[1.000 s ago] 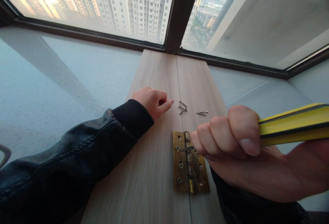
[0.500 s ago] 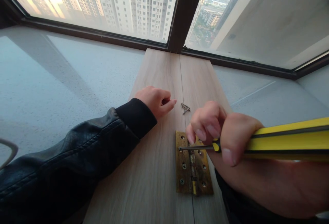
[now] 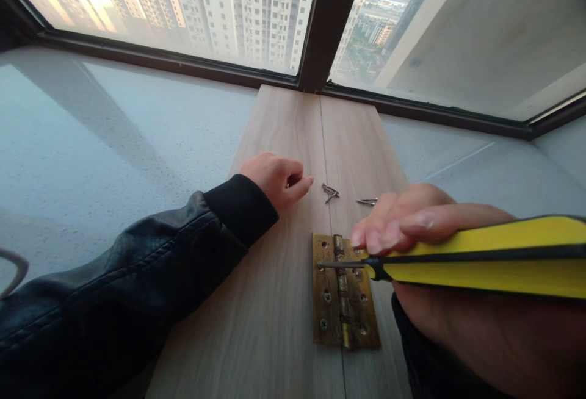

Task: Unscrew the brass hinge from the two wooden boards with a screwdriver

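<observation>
My right hand [image 3: 425, 228] is wrapped round a yellow and black screwdriver [image 3: 480, 257]. Its metal tip rests at a screw near the upper left of a brass hinge [image 3: 344, 292]. The hinge lies flat across the seam of two pale wooden boards [image 3: 274, 301]. My left hand [image 3: 274, 179], in a black leather sleeve, rests on the left board with fingers curled and the forefinger pointing at loose screws [image 3: 329, 192]. Nothing shows in that hand. Another loose screw [image 3: 367, 202] lies right of the seam, just beyond my right fingers.
The boards lie on a pale grey speckled sill [image 3: 114, 143] and reach a dark window frame [image 3: 327, 27] at the back. Tall buildings show through the glass. A thin curved grey object [image 3: 13, 268] sits at the left edge.
My right hand has turned on the screwdriver handle; the fingers now lie along its top and the far screw shows again. The left hand has stayed still.
</observation>
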{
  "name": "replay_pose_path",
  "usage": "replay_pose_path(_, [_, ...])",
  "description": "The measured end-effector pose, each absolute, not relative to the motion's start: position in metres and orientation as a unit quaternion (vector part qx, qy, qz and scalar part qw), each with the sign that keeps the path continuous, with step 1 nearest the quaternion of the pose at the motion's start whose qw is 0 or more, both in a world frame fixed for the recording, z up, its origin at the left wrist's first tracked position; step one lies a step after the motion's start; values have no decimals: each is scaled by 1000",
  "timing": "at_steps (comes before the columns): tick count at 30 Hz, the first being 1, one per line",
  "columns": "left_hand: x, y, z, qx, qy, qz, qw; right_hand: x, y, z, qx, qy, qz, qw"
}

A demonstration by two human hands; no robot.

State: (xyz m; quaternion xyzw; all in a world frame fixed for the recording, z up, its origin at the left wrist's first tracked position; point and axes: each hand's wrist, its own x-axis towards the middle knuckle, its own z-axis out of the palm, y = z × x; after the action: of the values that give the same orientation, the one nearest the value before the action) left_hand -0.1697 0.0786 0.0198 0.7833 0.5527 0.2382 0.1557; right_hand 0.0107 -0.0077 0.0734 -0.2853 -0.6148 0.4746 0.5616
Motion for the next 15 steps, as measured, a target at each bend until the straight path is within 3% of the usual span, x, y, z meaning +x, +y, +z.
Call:
replay_pose_path(4, [-169, 78, 20, 780, 559, 229, 162, 11, -9, 79, -261, -628, 506, 531])
replay_pose_path(15, [-170, 77, 21, 785, 554, 216, 171, -11, 7, 83, -261, -534, 565, 572])
